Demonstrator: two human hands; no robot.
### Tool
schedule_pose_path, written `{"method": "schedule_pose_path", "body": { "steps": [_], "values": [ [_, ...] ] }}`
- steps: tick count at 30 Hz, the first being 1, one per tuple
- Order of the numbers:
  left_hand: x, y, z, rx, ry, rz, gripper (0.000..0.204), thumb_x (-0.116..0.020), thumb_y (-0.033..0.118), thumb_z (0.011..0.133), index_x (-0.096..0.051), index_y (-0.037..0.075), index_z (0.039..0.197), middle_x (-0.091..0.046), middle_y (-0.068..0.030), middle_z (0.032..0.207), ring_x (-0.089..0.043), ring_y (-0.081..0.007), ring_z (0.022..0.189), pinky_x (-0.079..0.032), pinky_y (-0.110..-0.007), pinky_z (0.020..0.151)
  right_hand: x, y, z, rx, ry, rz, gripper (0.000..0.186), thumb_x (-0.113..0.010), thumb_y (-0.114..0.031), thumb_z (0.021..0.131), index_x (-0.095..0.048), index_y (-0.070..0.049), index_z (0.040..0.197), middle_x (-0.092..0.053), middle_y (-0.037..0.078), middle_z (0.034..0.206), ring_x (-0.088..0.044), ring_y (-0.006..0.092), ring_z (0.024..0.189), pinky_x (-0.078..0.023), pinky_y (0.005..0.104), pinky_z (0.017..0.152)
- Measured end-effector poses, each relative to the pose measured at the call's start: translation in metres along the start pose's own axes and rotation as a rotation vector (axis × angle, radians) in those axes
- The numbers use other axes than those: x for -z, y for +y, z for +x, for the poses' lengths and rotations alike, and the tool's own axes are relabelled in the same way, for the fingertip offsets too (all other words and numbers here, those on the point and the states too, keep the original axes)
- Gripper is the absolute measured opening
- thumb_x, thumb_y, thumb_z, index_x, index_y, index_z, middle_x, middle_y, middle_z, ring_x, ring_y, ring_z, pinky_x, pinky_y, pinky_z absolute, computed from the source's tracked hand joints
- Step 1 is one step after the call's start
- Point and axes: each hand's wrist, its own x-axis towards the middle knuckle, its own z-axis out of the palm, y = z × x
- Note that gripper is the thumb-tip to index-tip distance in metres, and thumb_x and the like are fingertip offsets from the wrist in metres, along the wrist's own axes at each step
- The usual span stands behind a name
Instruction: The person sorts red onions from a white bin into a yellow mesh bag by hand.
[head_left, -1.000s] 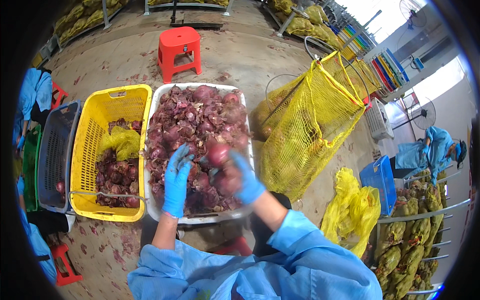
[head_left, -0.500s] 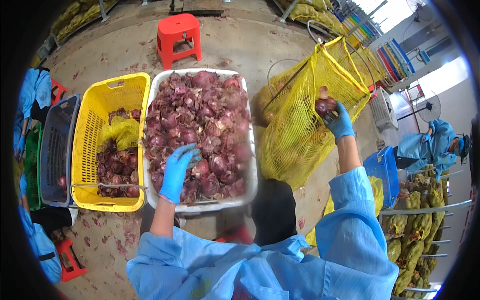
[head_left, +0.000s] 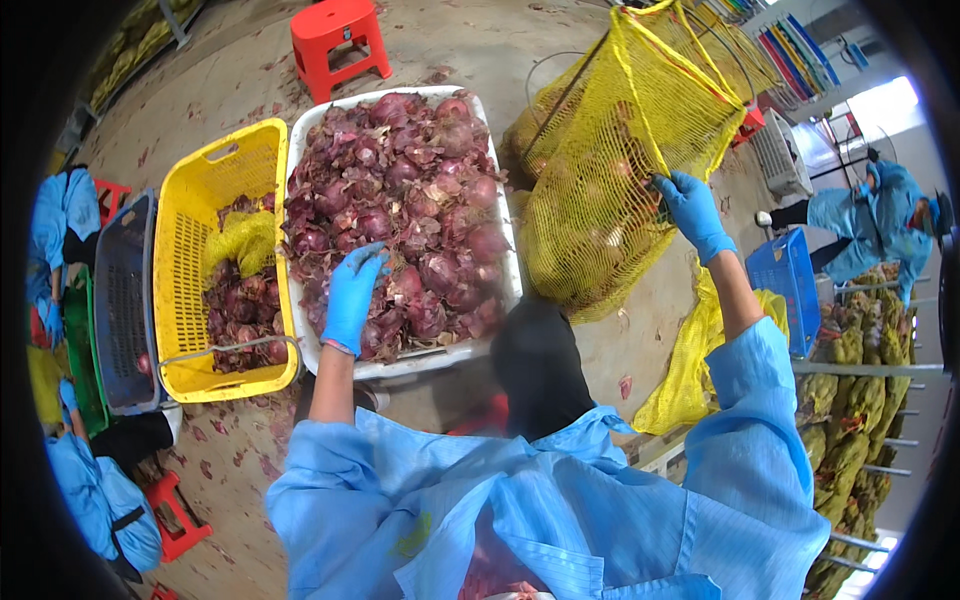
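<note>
My left hand (head_left: 350,295), blue-gloved, rests on red onions with loose skins (head_left: 400,210) heaped in a white tub (head_left: 460,335), its fingers bent and apart. My right hand (head_left: 697,218), also gloved, grips the edge of a large yellow mesh bag (head_left: 590,230), fingers curled at its rim. Onions show inside the bag, which hangs open on a metal frame. Left of the tub stands a yellow crate (head_left: 182,230) with onions and crumpled mesh.
Blue (head_left: 125,300) and green (head_left: 85,365) crates stand left, beside co-workers (head_left: 105,500). A red stool (head_left: 335,40) is beyond the tub. At right lie loose mesh (head_left: 685,390) and a blue basket (head_left: 780,290), near another worker (head_left: 870,230) and racked sacks (head_left: 860,400).
My right hand carried onions from the tub up and right to the mesh bag; they have left it. My left hand stayed over the tub. The view has shifted.
</note>
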Motion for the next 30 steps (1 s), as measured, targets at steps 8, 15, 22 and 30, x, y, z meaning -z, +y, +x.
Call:
{"method": "schedule_pose_path", "body": {
  "steps": [8, 15, 22, 30],
  "values": [
    [-0.176, 0.049, -0.035, -0.225, -0.387, 0.363, 0.038, -0.062, 0.017, 0.087, -0.060, 0.002, 0.122, -0.067, -0.0129, 0.111, -0.063, -0.0190, 0.100, -0.050, -0.030, 0.086, 0.010, -0.022, -0.021, 0.130, 0.099, -0.116, 0.032, -0.057, -0.034, 0.092, -0.066, -0.003, 0.095, -0.062, 0.019, 0.074, -0.060, 0.0299, 0.064, -0.047, 0.0396, 0.061],
    [-0.371, 0.000, -0.024, -0.230, -0.333, 0.487, 0.075, -0.078, 0.035, 0.070, -0.050, -0.010, 0.123, -0.057, -0.0270, 0.121, -0.059, -0.0364, 0.110, -0.048, -0.040, 0.091, 0.015, -0.014, -0.032, 0.199, 0.037, -0.014, 0.030, -0.058, -0.033, 0.091, -0.064, -0.006, 0.101, -0.065, 0.019, 0.083, -0.063, 0.0362, 0.076, -0.049, 0.0431, 0.068],
    [-0.394, -0.072, 0.001, -0.192, 0.128, 0.413, 0.030, -0.062, 0.018, 0.087, -0.060, -0.006, 0.106, -0.067, -0.0202, 0.100, -0.064, -0.0331, 0.089, -0.047, -0.039, 0.079, 0.008, 0.008, -0.033, 0.276, 0.003, 0.036, 0.036, -0.059, -0.029, 0.088, -0.059, -0.007, 0.117, -0.065, 0.019, 0.097, -0.061, 0.0393, 0.087, -0.051, 0.0429, 0.076],
    [-0.385, -0.082, 0.011, 0.139, -0.025, -0.416, 0.025, -0.057, 0.018, 0.089, -0.062, 0.000, 0.104, -0.061, -0.0011, 0.094, -0.053, -0.0118, 0.084, -0.044, -0.029, 0.077, -0.130, 0.234, -0.118, -0.809, 0.276, 1.028, 0.045, -0.052, -0.043, 0.094, -0.055, -0.011, 0.126, -0.055, 0.006, 0.128, -0.054, 0.0232, 0.107, -0.043, 0.0354, 0.092]
  ]
}}
